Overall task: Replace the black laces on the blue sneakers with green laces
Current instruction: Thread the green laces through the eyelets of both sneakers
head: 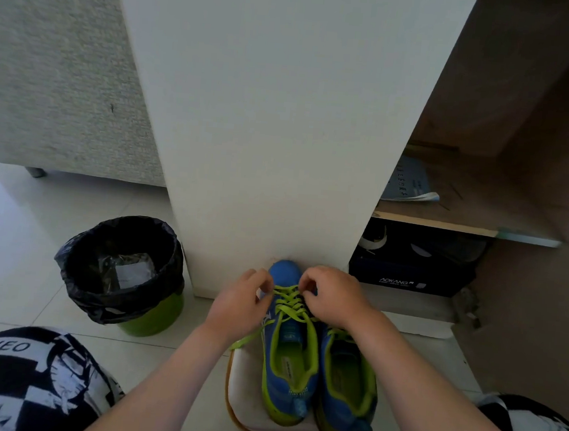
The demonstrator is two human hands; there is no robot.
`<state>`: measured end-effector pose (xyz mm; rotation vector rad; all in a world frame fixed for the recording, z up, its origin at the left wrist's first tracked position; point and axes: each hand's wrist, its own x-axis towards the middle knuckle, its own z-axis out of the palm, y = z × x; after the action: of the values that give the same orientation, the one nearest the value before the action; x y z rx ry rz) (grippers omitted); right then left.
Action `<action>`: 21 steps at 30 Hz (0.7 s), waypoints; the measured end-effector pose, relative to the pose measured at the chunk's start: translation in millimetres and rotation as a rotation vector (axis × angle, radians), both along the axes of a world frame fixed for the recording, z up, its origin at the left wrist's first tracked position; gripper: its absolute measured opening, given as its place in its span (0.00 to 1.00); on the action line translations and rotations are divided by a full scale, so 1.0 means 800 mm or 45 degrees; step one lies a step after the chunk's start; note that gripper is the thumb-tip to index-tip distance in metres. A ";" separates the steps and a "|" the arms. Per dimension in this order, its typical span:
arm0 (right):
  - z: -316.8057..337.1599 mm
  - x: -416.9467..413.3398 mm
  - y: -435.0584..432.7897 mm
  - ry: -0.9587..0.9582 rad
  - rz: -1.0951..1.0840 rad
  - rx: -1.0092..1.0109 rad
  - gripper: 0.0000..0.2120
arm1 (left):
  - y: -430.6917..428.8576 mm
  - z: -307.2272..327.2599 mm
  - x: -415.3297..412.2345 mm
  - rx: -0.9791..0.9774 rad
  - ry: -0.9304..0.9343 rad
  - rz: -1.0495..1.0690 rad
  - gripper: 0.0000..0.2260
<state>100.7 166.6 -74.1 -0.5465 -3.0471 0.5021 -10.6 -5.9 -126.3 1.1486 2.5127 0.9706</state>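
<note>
Two blue sneakers with lime-green lining stand side by side on a white mat, toes against a white pillar. The left sneaker carries a green lace criss-crossed over its tongue. My left hand pinches the lace at the shoe's left side near the toe. My right hand pinches it on the right side, fingers curled. A loose green lace end trails left under my left wrist. The right sneaker sits beside it, its front partly hidden by my right forearm. No black lace is visible.
A green bin lined with a black bag stands on the tiled floor to the left. The white pillar rises just behind the shoes. An open cabinet on the right holds a dark shoebox. My knees frame the bottom corners.
</note>
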 end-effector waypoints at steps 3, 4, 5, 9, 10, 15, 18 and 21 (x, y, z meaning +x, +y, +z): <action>0.005 0.003 0.000 -0.056 0.091 0.009 0.08 | -0.002 0.005 0.001 -0.006 0.006 -0.049 0.02; 0.007 0.003 -0.001 -0.064 0.105 0.006 0.08 | -0.002 0.006 0.002 0.004 -0.003 -0.045 0.02; 0.008 0.003 0.000 -0.065 0.111 0.011 0.08 | -0.002 0.007 0.002 0.014 -0.005 -0.042 0.03; 0.008 0.001 -0.002 -0.090 0.148 0.106 0.08 | 0.001 0.011 0.005 -0.025 0.111 -0.108 0.04; 0.006 0.001 -0.005 -0.110 0.164 0.144 0.08 | 0.003 0.012 0.007 -0.049 0.168 -0.131 0.05; 0.000 0.004 -0.010 -0.142 0.069 0.191 0.10 | 0.006 0.016 0.016 -0.269 0.335 -0.114 0.08; -0.003 0.007 -0.006 -0.133 -0.041 0.162 0.10 | 0.004 0.009 0.018 -0.274 0.197 -0.004 0.09; -0.004 0.009 -0.006 -0.136 -0.022 0.132 0.09 | 0.002 0.003 0.014 -0.135 0.046 0.044 0.05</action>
<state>107.7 161.8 -77.5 -0.6140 -3.1439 0.3222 1.0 -4.1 -124.0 1.1046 2.5863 0.8202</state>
